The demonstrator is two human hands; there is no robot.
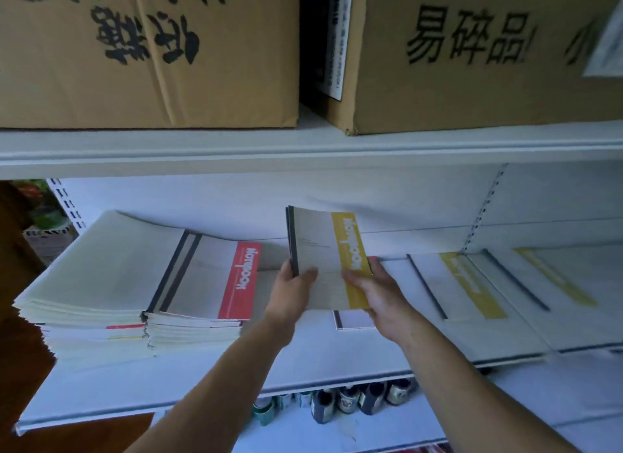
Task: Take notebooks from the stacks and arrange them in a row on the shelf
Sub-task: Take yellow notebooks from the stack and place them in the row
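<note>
1. The fingers (308,274) of my left hand (291,290) wrap the dark spine edge of a yellow-banded notebook (320,250), with the thumb flat on its cover. The fingers (350,279) of my right hand (377,294) clamp the opposite, yellow-band edge. Both hands are closed firmly on it.
2. The notebook hangs tilted above the shelf (202,378), between the stacks and the row. Two dark spines show at its left edge, so I may be holding more than one.
3. I judge it light, thin and floppy, with smooth covers that could slide apart. The spine is the stiffest hold, so I would support both edges.
4. To the left sit the red-banded stack (199,284) and a plain stack (94,267). To the right, yellow-banded notebooks (468,284) lie flat and overlapping in the row.
5. Another notebook (354,321) lies partly hidden beneath the held one.
</note>
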